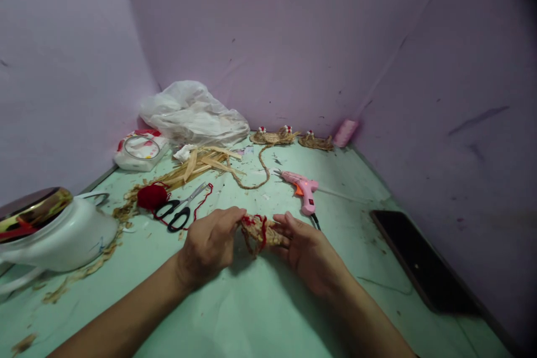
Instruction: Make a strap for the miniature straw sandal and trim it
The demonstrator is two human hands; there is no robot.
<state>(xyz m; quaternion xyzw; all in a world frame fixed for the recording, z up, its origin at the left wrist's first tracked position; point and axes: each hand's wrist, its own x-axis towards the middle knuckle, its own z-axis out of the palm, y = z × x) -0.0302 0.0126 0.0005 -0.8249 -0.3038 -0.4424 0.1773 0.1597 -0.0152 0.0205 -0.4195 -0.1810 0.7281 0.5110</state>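
Between my hands, just above the green table, is a small piece of braided straw with red yarn on it. My left hand pinches its left end, the fingers curled. My right hand grips the other end between thumb and fingers. Part of the piece is hidden by the fingers. To the left of my left hand lie black-handled scissors and a red yarn ball. Beyond my right hand rests a pink glue gun with an orange trigger.
A white teapot-like vessel stands at the left. Straw strips and a plastic bag lie behind. Woven straw pieces and a pink roll sit by the back wall. A black phone lies at the right.
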